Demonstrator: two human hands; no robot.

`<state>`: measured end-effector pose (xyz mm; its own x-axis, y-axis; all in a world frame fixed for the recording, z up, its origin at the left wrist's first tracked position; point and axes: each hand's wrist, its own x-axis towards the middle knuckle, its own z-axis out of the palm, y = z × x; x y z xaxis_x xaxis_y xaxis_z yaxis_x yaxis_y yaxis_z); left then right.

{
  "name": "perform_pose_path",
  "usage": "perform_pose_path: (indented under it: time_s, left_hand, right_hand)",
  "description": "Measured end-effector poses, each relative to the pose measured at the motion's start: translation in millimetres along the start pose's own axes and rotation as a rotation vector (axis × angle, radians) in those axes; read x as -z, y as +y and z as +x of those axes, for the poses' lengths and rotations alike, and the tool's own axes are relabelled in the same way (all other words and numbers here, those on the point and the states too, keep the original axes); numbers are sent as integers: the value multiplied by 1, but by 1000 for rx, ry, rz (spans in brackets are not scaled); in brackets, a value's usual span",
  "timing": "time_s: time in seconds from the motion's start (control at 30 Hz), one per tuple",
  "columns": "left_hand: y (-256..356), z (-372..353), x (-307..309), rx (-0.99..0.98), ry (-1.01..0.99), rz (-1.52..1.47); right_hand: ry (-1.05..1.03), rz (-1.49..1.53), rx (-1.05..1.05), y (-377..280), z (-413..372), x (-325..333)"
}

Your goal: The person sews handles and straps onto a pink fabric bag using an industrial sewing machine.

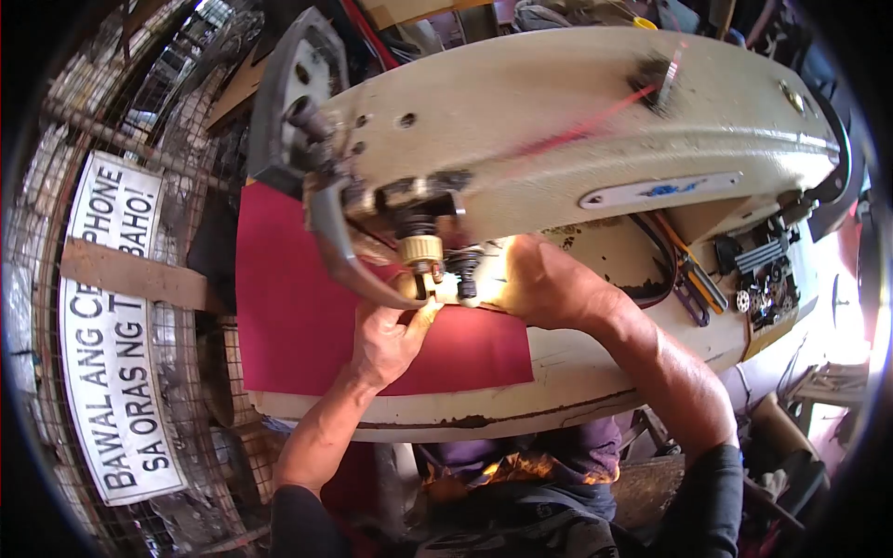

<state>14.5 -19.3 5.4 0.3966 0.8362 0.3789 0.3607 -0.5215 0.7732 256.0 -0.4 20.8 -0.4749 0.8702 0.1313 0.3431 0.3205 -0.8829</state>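
A large beige sewing machine [521, 121] spans the table, its needle area lit brightly at the centre. My left hand [386, 339] is beside the presser area, thumb and fingers pinched together below the brass-coloured thread-tension part [421, 249]; whatever is between them is too small to make out. On the other side of the needle area is my right hand [539, 284], its fingertips lost in glare and behind the machine parts. A red sheet [298, 325] lies flat under the machine head and below my left hand. Red thread [595, 123] runs blurred across the machine arm.
Orange-handled pliers or scissors [702, 279] lie right of my right hand, near a tray of small metal parts [767, 270]. A curved grey metal guard [339, 246] stands close to my left hand. At the left, a white lettered sign [116, 372] hangs on wire mesh.
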Motion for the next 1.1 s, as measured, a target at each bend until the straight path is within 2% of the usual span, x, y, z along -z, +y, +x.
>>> perform_pose_path:
  time_s: [0.07, 0.1, 0.23, 0.33, 0.4, 0.47, 0.57, 0.67, 0.8, 0.9, 0.97, 1.1]
  left_hand:
    - [4, -3, 2, 338, 5, -443]
    - [5, 2, 9, 377, -84, -454]
    - [-3, 8, 23, 647, -139, -741]
    - [2, 11, 28, 701, -178, -768]
    - [0, 11, 28, 681, -220, -773]
    - [-3, 11, 29, 677, -238, -767]
    - [1, 13, 31, 706, -251, -1008]
    - [-6, 10, 31, 720, -278, -1053]
    - [1, 11, 26, 736, -234, -934]
    - [4, 10, 23, 754, -187, -911]
    - [4, 11, 23, 763, -183, -932]
    - [9, 13, 23, 770, -182, -967]
  right_hand:
    - [-52, -31, 37, -7, 3, 3]
    - [-54, -110, 123, -6, 4, 2]
    - [61, -480, 517, 12, 9, -19]
    - [107, -431, 494, 7, 8, -20]
    - [141, -312, 411, -1, 5, -22]
    - [154, -330, 420, -7, 4, -21]
    - [105, -342, 455, -8, 4, -17]
    - [103, -283, 378, -15, 0, -18]
    - [34, -231, 227, -9, 0, -21]
    - [83, -72, 92, -11, -2, -25]
    - [150, -107, 161, -13, -3, -31]
    - [174, -8, 84, -11, -6, -34]
